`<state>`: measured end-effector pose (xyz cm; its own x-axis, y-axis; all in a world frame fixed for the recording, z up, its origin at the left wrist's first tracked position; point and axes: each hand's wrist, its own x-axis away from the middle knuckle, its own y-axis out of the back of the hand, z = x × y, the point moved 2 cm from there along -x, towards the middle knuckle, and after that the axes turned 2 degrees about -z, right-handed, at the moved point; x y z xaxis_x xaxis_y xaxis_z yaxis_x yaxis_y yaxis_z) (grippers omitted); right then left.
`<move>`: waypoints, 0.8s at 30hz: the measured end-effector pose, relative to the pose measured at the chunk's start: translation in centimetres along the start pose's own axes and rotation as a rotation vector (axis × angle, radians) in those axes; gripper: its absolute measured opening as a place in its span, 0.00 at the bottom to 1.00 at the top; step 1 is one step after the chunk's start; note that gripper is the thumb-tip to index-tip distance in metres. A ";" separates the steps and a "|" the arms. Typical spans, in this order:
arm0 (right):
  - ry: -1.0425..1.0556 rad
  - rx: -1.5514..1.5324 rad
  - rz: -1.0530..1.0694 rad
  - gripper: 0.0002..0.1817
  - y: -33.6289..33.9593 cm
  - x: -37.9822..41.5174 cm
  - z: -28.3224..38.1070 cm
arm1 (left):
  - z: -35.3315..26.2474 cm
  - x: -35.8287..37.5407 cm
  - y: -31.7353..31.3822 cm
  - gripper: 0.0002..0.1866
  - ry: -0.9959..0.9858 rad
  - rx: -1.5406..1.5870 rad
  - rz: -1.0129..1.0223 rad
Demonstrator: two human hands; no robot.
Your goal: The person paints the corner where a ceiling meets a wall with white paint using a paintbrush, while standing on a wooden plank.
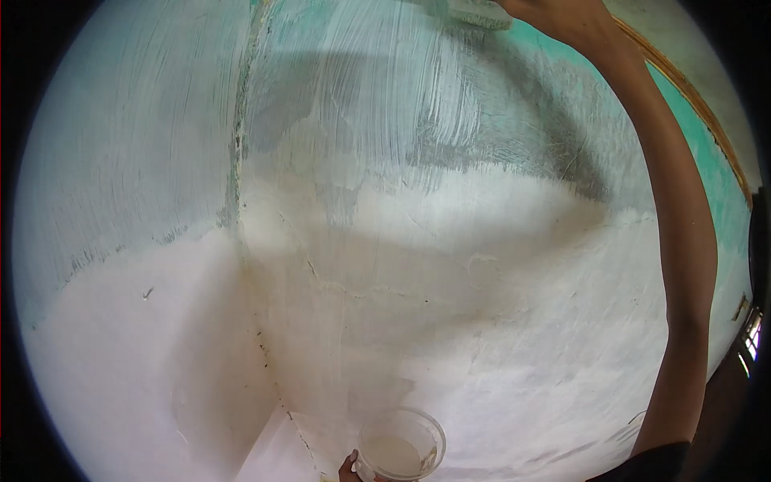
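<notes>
My right hand (554, 18) is raised high at the top edge, closed on a wide paint brush (482, 14). Only the brush's lower end shows, pale and wet-looking, against the wall; most of the fingers are cut off by the frame. Low in the view, my left hand (348, 467) grips the side of a clear plastic tub (440, 443), with just a finger or thumb showing. Whitish liquid lies inside the tub. The wall (385, 209) bears thin, streaky white strokes over turquoise above and a more solid white below.
A vertical corner seam (239, 145), rough and cracked, runs down left of centre. Brown trim (691, 72) edges the wall at upper right. A small nail or hook (148, 294) sticks out at left. A bright barred opening (752, 337) shows at far right.
</notes>
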<state>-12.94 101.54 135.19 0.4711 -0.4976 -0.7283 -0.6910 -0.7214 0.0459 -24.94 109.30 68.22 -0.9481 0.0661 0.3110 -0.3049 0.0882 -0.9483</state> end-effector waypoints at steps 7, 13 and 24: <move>-0.031 0.201 0.104 0.13 -1.1 1.4 1.6 | 0.0 -0.1 0.5 0.44 0.010 0.000 0.001; 0.109 0.211 0.105 0.10 -3.6 8.1 4.9 | 0.0 0.3 0.6 0.44 0.000 0.003 0.027; -0.118 -0.079 0.150 0.14 -3.2 4.9 0.5 | 0.4 1.3 0.9 0.45 -0.017 0.005 0.093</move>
<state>-8.70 101.68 131.16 0.2955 -0.5460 -0.7839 -0.7016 -0.6810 0.2099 -26.47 109.07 67.76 -0.9738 0.0566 0.2203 -0.2157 0.0778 -0.9734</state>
